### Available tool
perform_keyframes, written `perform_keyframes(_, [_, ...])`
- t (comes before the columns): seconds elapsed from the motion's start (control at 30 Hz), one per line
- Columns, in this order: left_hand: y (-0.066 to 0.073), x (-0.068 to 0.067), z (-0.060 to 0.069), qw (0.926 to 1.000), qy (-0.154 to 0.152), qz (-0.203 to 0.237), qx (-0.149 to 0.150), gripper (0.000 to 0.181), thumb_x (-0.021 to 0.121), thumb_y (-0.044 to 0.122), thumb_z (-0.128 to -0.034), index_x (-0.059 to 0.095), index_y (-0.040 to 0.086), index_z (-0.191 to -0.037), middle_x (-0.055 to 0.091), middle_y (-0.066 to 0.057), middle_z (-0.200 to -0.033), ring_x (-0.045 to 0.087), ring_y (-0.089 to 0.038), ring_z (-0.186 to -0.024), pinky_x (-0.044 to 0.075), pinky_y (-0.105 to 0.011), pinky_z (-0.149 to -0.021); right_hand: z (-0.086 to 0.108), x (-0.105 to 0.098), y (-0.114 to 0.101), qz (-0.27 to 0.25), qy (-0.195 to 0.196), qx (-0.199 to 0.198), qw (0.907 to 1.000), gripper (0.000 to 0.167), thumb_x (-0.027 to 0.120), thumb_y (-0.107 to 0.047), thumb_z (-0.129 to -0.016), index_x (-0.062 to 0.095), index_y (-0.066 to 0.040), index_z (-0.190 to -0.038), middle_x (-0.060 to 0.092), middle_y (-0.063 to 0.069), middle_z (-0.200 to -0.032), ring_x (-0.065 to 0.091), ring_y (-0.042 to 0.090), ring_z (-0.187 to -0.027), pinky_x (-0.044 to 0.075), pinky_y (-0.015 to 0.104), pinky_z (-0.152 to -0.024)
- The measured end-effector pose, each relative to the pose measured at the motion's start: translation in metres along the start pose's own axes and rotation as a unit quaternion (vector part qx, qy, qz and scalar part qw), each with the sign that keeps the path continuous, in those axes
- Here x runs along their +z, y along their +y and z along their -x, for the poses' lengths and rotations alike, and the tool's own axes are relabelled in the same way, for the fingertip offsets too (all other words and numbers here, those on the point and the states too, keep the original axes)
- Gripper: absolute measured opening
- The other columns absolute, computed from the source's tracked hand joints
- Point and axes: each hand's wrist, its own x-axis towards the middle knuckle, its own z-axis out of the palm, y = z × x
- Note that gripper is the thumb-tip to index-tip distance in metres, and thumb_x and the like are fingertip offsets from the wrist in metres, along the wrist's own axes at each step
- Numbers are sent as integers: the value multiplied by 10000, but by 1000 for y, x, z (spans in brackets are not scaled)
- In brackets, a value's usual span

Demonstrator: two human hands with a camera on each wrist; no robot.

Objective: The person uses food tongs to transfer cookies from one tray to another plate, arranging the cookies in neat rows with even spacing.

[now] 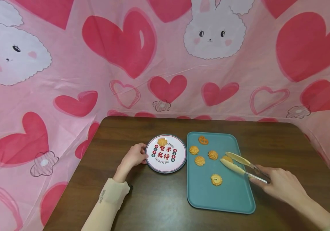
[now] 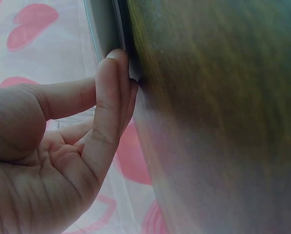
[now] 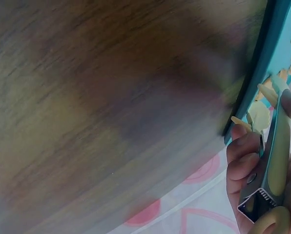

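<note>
Probably the trickiest spot is the cookie [image 1: 227, 158] near the right edge of the tray [image 1: 205, 196], lying between the ends of the tongs [image 1: 234, 167]; whether they press on it I cannot tell. The right grip [image 1: 283, 184] clasps the tongs, so a hard squeeze could crack something that looks crumbly, while a light or off-centre one could let it slip, perhaps over the edge onto the counter [image 1: 153, 199]. A low sweep leftward could knock the swirl cookie [image 1: 212, 155] just beside it. Meanwhile the left grip [image 1: 136, 155] pinches the rim of the plate [image 1: 165, 168]; tilting it could slide the flower-shaped biscuit [image 1: 162, 142], which sits near the far rim.
</note>
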Motion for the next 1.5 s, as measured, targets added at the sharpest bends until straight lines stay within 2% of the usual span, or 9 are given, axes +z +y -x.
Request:
perform_keyframes(0.4, [-3, 1, -1, 10000, 28, -31, -14, 467, 709, 43, -915, 530, -37, -1340, 555, -137, -915, 622, -187, -637, 562, -273, -609, -2, -1, -1, -140, 35, -84, 9999, 658, 766, -551, -813, 702, -41, -1223, 700, 66, -806, 538, 169, -620, 420, 415, -519])
perform_keyframes(0.57, [-5, 2, -1, 10000, 32, -51, 21, 467, 710, 44, -915, 531, -37, -1339, 554, -134, -910, 619, -188, -634, 557, -268, -604, -8, -6, -2, -111, 199, -207, 9995, 651, 772, -548, -809, 703, -53, -1227, 694, 49, -784, 581, 188, -639, 445, 441, -525])
perform_keyframes(0.9, [-3, 1, -1, 9999, 21, -101, 33, 456, 704, 25, -913, 534, -48, -1330, 558, -135, -910, 626, -180, -622, 557, -279, -596, -37, -27, -17, -17, 396, -510, 9979, 648, 775, -525, -817, 701, -16, -1211, 685, 23, -737, 528, 154, -588, 429, 395, -494])
perform_keyframes(1.07, [-1, 1, 0, 10000, -22, -24, 82, 449, 703, 12, -910, 534, -57, -1321, 555, -135, -893, 625, -181, -615, 561, -283, -596, -51, -35, -28, 0, 296, -588, 9978, 645, 756, -507, -844, 682, -3, -1240, 551, -89, -604, 445, 127, -543, 374, 326, -478])
perform_keyframes(1.23, [1, 0, 1, 10000, -13, -30, 64, 439, 702, 18, -913, 541, -48, -1316, 552, -130, -884, 620, -185, -617, 560, -284, -602, -66, -37, -39, 12, 373, -757, 9964, 633, 753, -511, -844, 689, -25, -1245, 663, -12, -697, 482, 129, -564, 385, 318, -486])
perform_keyframes(1.3, [1, 0, 1, 10000, -9, -29, 62, 435, 700, 17, -914, 542, -46, -1314, 550, -129, -881, 619, -186, -616, 561, -287, -606, -73, -35, -44, 26, 391, -839, 9957, 619, 757, -503, -841, 695, -34, -1240, 622, -31, -644, 445, 112, -534, 353, 307, -462])
perform_keyframes(1.43, [1, 0, 1, 10000, -4, -32, 72, 436, 697, 15, -915, 540, -49, -1316, 550, -129, -881, 621, -187, -615, 560, -288, -603, -85, -31, -56, 28, 356, -1008, 9943, 573, 767, -468, -841, 705, -52, -1231, 409, -120, -521, 348, 95, -484, 290, 288, -435])
perform_keyframes(1.5, [2, -1, 0, 10000, -5, -51, 81, 439, 697, 15, -916, 536, -52, -1319, 552, -129, -886, 626, -187, -617, 557, -284, -597, -91, -29, -61, 12, 374, -1104, 9932, 546, 778, -448, -834, 712, -70, -1222, 440, -118, -530, 370, 90, -481, 311, 287, -439])
